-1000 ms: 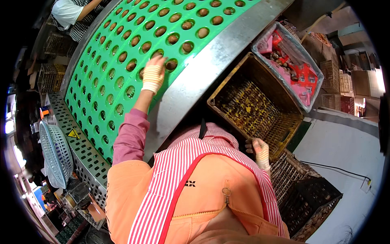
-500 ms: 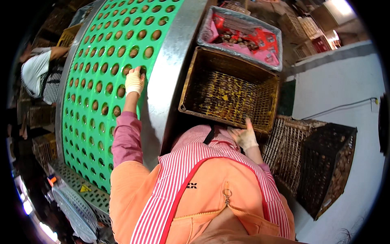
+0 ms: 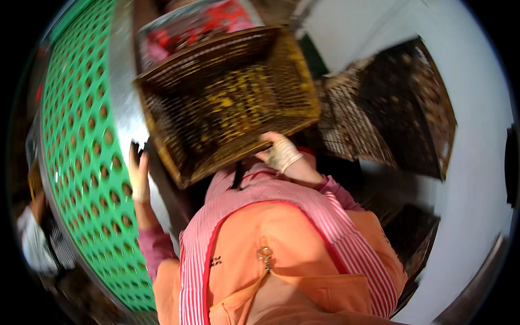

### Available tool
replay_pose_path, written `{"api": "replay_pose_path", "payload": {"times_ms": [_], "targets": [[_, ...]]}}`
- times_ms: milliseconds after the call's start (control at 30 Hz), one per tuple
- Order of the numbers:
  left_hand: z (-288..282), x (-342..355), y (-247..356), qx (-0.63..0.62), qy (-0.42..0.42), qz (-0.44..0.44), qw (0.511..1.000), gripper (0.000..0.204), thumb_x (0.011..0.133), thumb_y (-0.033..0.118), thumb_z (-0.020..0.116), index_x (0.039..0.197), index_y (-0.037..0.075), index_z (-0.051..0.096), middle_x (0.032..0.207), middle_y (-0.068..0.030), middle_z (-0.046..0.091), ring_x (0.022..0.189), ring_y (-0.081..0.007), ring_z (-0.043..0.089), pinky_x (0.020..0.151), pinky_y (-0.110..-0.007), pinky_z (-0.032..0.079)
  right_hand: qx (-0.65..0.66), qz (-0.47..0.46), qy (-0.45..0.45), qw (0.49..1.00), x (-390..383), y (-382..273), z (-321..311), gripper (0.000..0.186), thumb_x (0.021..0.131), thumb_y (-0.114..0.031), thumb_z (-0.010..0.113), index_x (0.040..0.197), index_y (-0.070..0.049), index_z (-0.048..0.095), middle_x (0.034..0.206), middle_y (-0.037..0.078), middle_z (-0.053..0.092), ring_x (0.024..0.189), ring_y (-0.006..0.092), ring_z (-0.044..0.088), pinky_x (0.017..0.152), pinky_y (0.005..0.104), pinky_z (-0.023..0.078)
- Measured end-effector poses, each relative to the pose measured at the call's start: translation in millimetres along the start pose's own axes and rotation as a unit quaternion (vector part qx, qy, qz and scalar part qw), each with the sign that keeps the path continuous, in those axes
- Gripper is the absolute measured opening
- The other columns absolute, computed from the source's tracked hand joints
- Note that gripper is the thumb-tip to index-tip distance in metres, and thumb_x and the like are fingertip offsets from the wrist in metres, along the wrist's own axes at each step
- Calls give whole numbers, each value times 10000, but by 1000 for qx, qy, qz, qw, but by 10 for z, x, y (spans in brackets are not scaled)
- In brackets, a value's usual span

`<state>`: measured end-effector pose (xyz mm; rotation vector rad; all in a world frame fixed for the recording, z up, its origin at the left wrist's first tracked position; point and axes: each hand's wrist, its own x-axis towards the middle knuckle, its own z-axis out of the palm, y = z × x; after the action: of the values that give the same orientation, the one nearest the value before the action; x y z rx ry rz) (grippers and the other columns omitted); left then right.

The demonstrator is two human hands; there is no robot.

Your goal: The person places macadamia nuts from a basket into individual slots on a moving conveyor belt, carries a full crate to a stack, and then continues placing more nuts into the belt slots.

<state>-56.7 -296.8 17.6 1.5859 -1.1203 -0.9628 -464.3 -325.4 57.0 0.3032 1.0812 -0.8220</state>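
Note:
My left hand (image 3: 139, 179) is raised over the metal edge (image 3: 127, 103) of a green panel (image 3: 81, 70) with rows of round holes. A small dark thing (image 3: 138, 147) shows between its fingertips, too blurred to name. Brown roundish pieces (image 3: 97, 147) sit in many of the holes. With its thumb over the near rim, my right hand (image 3: 283, 153) grips a brown-yellow plastic crate (image 3: 187, 172). The crate stands tilted in front of my apron, and yellow bits cover its slatted bottom.
Behind the crate is a lined bin (image 3: 203, 24) with red and pink wrapping. Dark slatted crates (image 3: 401, 103) stand at the right by a pale wall (image 3: 476, 179). Beyond the panel, at the left, is a person in a white top (image 3: 35, 238).
My left hand has left the holes and come over the metal edge, toward the crate. The right hand now grips the crate's near rim. My view has swung to the right.

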Motion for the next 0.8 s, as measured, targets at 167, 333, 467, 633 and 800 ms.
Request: {"api": "replay_pose_path", "payload": {"times_ms": [167,333,467,633,800], "targets": [[-58,-114,-221,-220,-271,54,936,843,951,461,523,1534,11,113,1575,-136,210,1436,-267,245,1174,-379,171,-17,-32,-56,998,-440,-11,-95,599,762,-68,703,1300,29,456,1554,176,247,1416,282,256,1160,461,257],[798,363,766,-82,-250,57,963,831,933,465,545,1523,27,156,1566,-144,227,1431,-284,255,1174,-410,162,-319,-296,-134,890,-1019,-266,9,356,779,-95,734,1109,3,643,1291,179,583,1242,293,516,1007,480,471],[1573,717,1610,-64,-289,150,943,821,919,468,562,1514,40,191,1560,-150,241,1427,-297,263,1174,-435,155,-133,-275,-157,939,-1330,-466,376,316,752,-138,733,1012,26,662,1003,118,689,995,238,629,883,406,515],[2597,880,2736,-108,-365,289,879,809,902,472,583,1502,56,234,1551,-157,258,1421,-314,273,1174,-466,146,-45,-590,-229,773,-2003,-937,617,431,680,-12,724,1083,27,577,827,78,644,737,174,591,642,319,509],[3425,773,3648,-196,-463,387,773,799,884,476,604,1491,72,278,1543,-164,275,1416,-331,282,1175,-498,137,-25,-630,-247,736,-2730,-1325,155,474,678,-20,737,1120,18,572,764,95,645,726,179,619,591,338,518]]}}
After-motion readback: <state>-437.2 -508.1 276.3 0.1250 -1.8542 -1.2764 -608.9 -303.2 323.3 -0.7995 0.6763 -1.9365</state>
